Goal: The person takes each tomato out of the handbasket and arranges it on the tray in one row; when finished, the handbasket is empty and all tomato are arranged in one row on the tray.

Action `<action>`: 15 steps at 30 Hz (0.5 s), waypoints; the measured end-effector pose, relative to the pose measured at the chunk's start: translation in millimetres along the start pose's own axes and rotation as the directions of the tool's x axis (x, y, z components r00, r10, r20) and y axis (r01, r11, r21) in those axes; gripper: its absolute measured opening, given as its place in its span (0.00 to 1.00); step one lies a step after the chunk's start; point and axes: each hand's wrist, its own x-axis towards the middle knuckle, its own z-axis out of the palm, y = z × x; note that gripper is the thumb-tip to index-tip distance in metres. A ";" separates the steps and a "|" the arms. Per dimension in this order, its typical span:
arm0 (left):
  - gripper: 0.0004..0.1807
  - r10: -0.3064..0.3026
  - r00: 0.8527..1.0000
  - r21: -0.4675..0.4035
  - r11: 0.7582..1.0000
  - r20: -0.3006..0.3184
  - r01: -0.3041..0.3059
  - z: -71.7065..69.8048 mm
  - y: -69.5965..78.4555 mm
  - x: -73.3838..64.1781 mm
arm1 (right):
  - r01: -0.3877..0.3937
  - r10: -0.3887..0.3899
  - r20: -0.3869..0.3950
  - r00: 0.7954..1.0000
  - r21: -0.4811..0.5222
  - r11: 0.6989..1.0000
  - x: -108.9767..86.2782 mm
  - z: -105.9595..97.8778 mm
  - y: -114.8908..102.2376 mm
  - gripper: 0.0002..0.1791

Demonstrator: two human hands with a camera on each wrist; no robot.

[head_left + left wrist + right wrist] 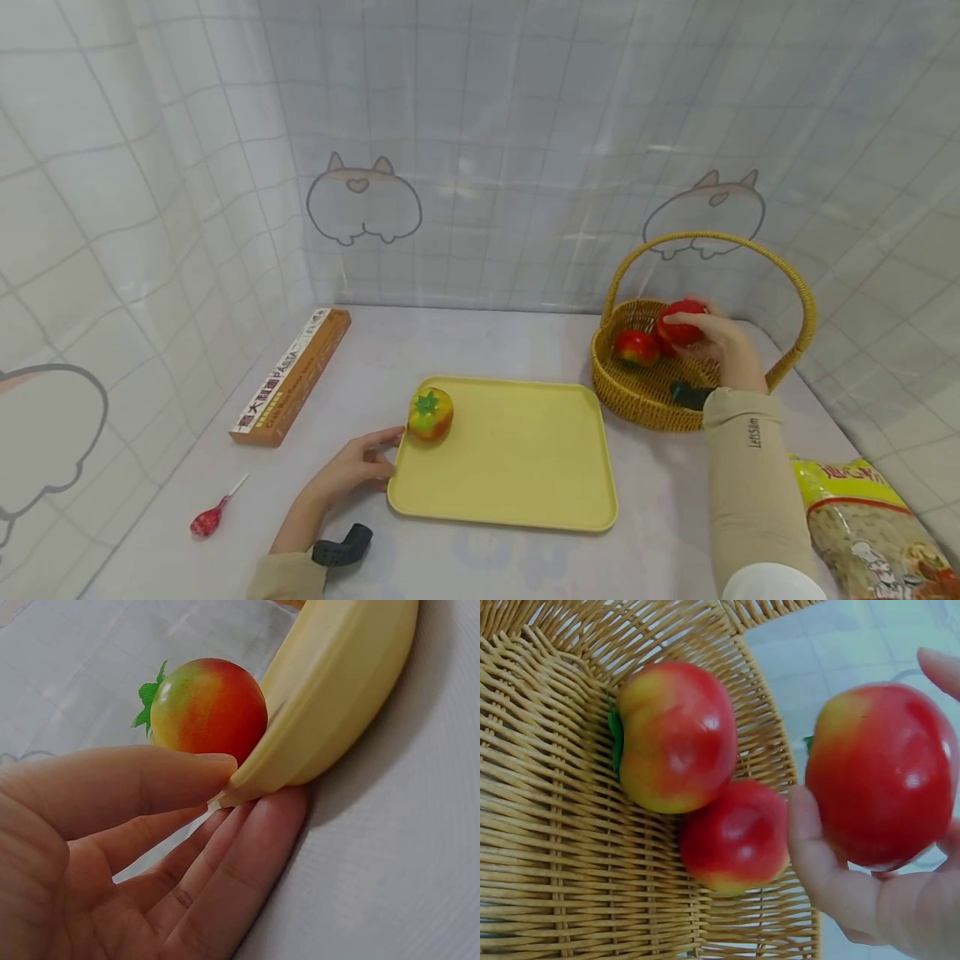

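Note:
My left hand holds the left rim of a yellow tray, thumb and fingers at its edge in the left wrist view. A red, yellow and green toy tomato with a green leafy top sits in the tray's far left corner. My right hand grips a red toy tomato over the wicker basket, fingers curled around it. Two more red-yellow tomatoes lie in the basket, a larger tomato and another tomato touching it.
The basket's tall handle arches around my right arm. A long pasta box and a wrapped lollipop lie on the left. A plastic food bag sits at the right. White gridded sheeting surrounds the table.

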 end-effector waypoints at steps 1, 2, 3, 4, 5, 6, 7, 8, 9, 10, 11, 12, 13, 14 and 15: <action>0.36 0.004 1.000 -0.003 1.000 0.004 -0.004 -0.2 -0.1 0.0 | 0.012 -0.012 0.009 1.000 0.011 1.000 -12.4 9.1 -3.5 0.48; 0.36 0.004 1.000 -0.004 1.000 0.005 -0.004 -0.5 -0.7 0.6 | 0.020 -0.020 0.011 1.000 0.002 1.000 -12.9 9.9 -2.6 0.52; 0.36 0.003 1.000 -0.004 1.000 0.004 -0.003 -0.8 -0.9 1.0 | 0.022 -0.022 -0.029 0.999 -0.025 0.999 -12.9 13.3 -3.7 0.54; 0.36 0.003 1.000 -0.005 1.000 0.004 -0.003 -1.0 -1.2 1.4 | 0.053 -0.053 -0.023 0.998 -0.005 0.999 -4.5 7.5 0.7 0.56; 0.36 0.002 1.000 -0.004 1.000 0.003 -0.002 -1.2 -1.5 1.7 | 0.069 -0.068 -0.041 0.997 0.007 0.998 4.5 4.8 3.5 0.57; 0.36 -0.002 1.000 -0.005 1.000 0.000 0.002 -1.4 -1.6 1.9 | 0.073 -0.071 -0.066 0.995 0.022 0.997 7.4 6.6 4.2 0.58; 0.36 -0.007 1.000 -0.003 1.000 -0.005 0.007 -1.5 -1.7 2.1 | 0.078 -0.075 -0.075 0.994 0.046 0.996 11.2 6.5 4.7 0.57; 0.36 -0.010 1.000 -0.001 1.000 -0.008 0.010 -1.8 -2.0 2.5 | 0.074 -0.069 -0.083 0.994 0.060 0.995 8.6 10.4 2.7 0.55; 0.36 -0.008 1.000 0.001 1.000 -0.006 0.008 -2.0 -1.8 2.2 | 0.075 -0.069 -0.080 0.994 0.081 0.994 4.4 14.3 0.6 0.56; 0.36 -0.005 1.000 0.000 1.000 -0.003 0.005 -2.3 -1.8 1.9 | 0.072 -0.064 -0.076 0.995 0.105 0.992 3.8 15.7 -0.3 0.56; 0.36 -0.003 1.000 0.000 1.000 -0.003 0.003 -2.5 -2.0 1.8 | 0.068 -0.059 -0.070 0.996 0.131 0.989 3.5 17.0 -1.0 0.56; 0.36 0.000 1.000 -0.002 1.000 0.000 0.000 -2.8 -1.9 1.5 | 0.066 -0.057 -0.064 0.996 0.146 0.987 3.2 18.1 -1.6 0.56; 0.36 0.004 1.000 -0.003 1.000 0.004 -0.004 -2.9 -2.2 1.3 | 0.067 -0.058 -0.059 0.997 0.151 0.986 2.4 19.2 -2.1 0.57; 0.36 0.006 1.000 -0.005 1.000 0.007 -0.006 -3.1 -2.3 1.1 | 0.067 -0.059 -0.055 0.997 0.153 0.986 1.6 20.4 -2.5 0.57; 0.36 0.007 1.000 -0.008 1.000 0.008 -0.007 -3.2 -2.4 0.6 | 0.063 -0.056 -0.050 0.997 0.156 0.986 0.8 21.5 -2.7 0.58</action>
